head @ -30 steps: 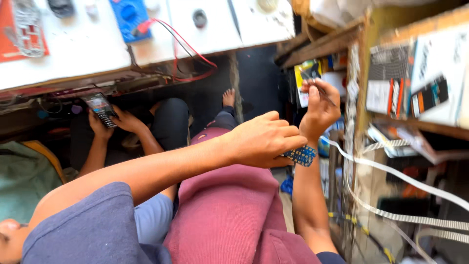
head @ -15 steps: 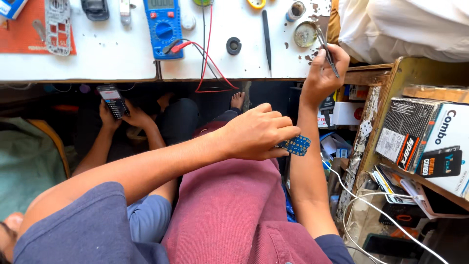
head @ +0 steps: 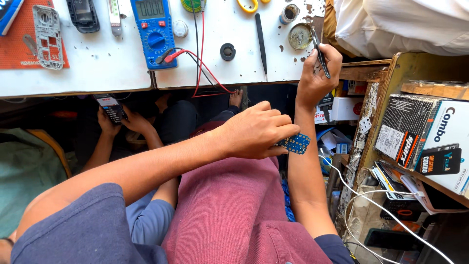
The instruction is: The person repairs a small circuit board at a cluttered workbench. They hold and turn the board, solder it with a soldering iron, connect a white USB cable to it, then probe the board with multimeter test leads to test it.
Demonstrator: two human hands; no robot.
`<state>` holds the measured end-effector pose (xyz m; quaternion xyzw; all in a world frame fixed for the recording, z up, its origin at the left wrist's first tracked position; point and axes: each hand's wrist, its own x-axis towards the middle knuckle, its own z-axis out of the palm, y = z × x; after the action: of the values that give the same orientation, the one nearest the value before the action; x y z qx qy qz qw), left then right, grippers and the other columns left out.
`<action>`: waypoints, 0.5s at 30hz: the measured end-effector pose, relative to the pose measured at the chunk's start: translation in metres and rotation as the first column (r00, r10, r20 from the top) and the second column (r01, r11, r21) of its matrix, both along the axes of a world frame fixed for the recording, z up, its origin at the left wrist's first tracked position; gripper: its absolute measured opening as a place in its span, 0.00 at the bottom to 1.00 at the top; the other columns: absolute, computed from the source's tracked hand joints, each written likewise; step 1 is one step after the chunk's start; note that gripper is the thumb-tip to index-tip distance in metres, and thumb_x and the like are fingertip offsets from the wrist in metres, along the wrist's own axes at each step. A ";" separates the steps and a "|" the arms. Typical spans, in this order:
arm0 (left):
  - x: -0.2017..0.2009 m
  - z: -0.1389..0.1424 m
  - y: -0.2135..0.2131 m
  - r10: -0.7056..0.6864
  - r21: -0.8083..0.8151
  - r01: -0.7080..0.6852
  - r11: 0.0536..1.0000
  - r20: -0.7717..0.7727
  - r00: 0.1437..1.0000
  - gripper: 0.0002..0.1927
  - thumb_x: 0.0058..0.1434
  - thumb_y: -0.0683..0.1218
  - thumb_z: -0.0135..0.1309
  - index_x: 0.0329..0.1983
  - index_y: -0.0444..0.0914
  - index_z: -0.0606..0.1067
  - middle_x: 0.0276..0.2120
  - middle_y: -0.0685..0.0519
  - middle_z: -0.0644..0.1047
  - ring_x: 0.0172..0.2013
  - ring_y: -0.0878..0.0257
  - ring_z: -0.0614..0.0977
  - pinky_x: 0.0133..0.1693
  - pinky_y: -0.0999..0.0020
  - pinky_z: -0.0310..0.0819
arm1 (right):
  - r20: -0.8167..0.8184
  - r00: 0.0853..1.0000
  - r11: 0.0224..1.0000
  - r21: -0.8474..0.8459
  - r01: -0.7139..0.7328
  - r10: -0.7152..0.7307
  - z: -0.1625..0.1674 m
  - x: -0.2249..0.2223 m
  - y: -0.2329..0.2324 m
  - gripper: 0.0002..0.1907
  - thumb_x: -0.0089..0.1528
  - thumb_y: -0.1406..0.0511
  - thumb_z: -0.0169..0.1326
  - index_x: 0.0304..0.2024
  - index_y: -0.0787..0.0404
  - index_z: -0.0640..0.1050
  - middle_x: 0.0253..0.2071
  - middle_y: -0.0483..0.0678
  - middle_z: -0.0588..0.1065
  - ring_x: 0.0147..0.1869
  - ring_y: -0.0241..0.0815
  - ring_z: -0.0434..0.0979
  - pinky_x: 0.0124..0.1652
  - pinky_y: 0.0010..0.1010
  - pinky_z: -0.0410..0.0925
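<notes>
Two hands busy. Left hand [head: 256, 129] pinching small blue circuit board [head: 294, 143] by one end, fingers closed on it, above lap in red cloth [head: 229, 205]. Board thin, light, stiff, likely easy to break; best held by edges. Long side lying left to right, free end pointing right. Right hand [head: 315, 73] raised at white table [head: 122, 58] edge, fingers closed round dark tweezers [head: 320, 51], near small round tin [head: 299, 36].

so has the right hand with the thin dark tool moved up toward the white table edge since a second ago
Yes. The right hand with the thin dark tool rose from below the white table edge to the small round tin.
</notes>
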<state>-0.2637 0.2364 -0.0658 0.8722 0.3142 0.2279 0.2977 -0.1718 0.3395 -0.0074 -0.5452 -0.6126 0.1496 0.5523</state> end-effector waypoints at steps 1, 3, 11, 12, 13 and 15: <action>0.000 0.001 0.001 -0.007 -0.007 0.007 1.000 -0.004 1.000 0.23 0.55 0.56 0.66 0.48 0.42 0.75 0.34 0.54 0.75 0.38 0.57 0.79 0.40 0.59 0.66 | 0.018 1.000 1.000 0.013 0.006 -0.006 0.004 -0.002 0.000 0.06 0.70 0.74 0.56 0.49 0.66 0.75 0.46 0.47 0.76 0.42 0.36 0.79 0.42 0.27 0.76; 0.000 0.002 0.003 -0.018 -0.009 0.018 1.000 -0.007 1.000 0.23 0.55 0.56 0.66 0.48 0.41 0.75 0.34 0.54 0.75 0.37 0.57 0.79 0.40 0.59 0.66 | -0.027 0.999 1.000 0.004 -0.021 0.021 0.010 -0.004 0.001 0.06 0.70 0.74 0.55 0.49 0.66 0.75 0.46 0.49 0.76 0.42 0.36 0.80 0.42 0.27 0.77; -0.002 0.000 0.008 -0.020 -0.009 0.020 1.000 -0.017 1.000 0.23 0.55 0.56 0.65 0.49 0.42 0.75 0.34 0.54 0.76 0.38 0.58 0.80 0.40 0.59 0.66 | -0.468 0.882 0.995 -0.044 -0.091 0.060 0.011 -0.003 0.004 0.06 0.70 0.76 0.53 0.49 0.68 0.74 0.44 0.53 0.79 0.47 0.41 0.83 0.51 0.32 0.78; -0.002 0.000 0.008 -0.016 -0.004 0.015 1.000 -0.014 1.000 0.22 0.56 0.56 0.65 0.49 0.42 0.75 0.35 0.54 0.76 0.38 0.58 0.80 0.41 0.59 0.67 | -0.549 0.835 0.994 -0.062 -0.089 0.041 0.011 0.000 0.002 0.05 0.69 0.76 0.52 0.48 0.68 0.74 0.43 0.53 0.79 0.45 0.43 0.83 0.50 0.33 0.79; -0.003 0.001 0.008 -0.009 0.006 0.009 1.000 -0.011 1.000 0.22 0.56 0.56 0.65 0.50 0.42 0.75 0.35 0.54 0.76 0.39 0.58 0.80 0.41 0.59 0.67 | -0.625 0.780 0.993 -0.075 -0.090 0.024 0.008 0.004 0.000 0.05 0.68 0.76 0.52 0.47 0.68 0.74 0.41 0.53 0.78 0.44 0.44 0.84 0.49 0.35 0.80; -0.010 0.003 0.011 0.031 0.020 -0.031 0.999 0.020 0.999 0.24 0.56 0.56 0.66 0.52 0.41 0.75 0.37 0.53 0.76 0.40 0.57 0.80 0.43 0.59 0.68 | -0.741 0.666 0.985 -0.045 -0.167 0.079 0.000 0.019 -0.011 0.05 0.68 0.74 0.52 0.47 0.67 0.74 0.41 0.54 0.77 0.44 0.46 0.82 0.50 0.40 0.80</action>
<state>-0.2736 0.2476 -0.0626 0.8679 0.3224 0.2445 0.2882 -0.1529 0.3286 -0.0078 -0.4252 -0.3644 0.4266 0.7102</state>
